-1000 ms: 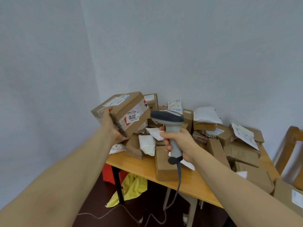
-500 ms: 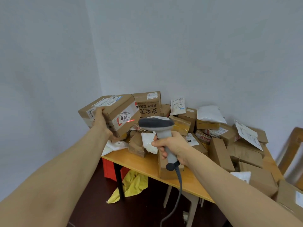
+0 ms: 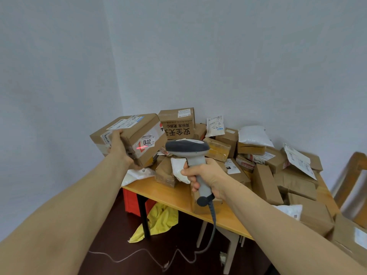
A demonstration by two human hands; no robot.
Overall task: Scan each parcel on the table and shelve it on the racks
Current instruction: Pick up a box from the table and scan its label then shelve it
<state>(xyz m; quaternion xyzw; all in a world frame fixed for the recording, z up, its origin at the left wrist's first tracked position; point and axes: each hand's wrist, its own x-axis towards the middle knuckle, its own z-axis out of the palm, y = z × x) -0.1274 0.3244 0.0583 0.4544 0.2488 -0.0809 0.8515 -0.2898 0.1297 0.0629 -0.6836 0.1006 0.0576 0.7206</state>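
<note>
Scan line (image 3: 142,148): shifted left across box (image 3: 137,127), now just under label (image 3: 148,140). Box: held above surface (image 3: 174,197), over its left corner, left grip (image 3: 119,148) wrapped round the near end, label side turned toward scanner (image 3: 187,148) for reading. Scanner: right grip (image 3: 207,175) closed round its handle.

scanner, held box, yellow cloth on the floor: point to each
scanner (image 3: 187,148), head view, on its dark head
held box (image 3: 147,124), head view, on its top face
yellow cloth (image 3: 160,219), head view, on its crumpled middle
</note>
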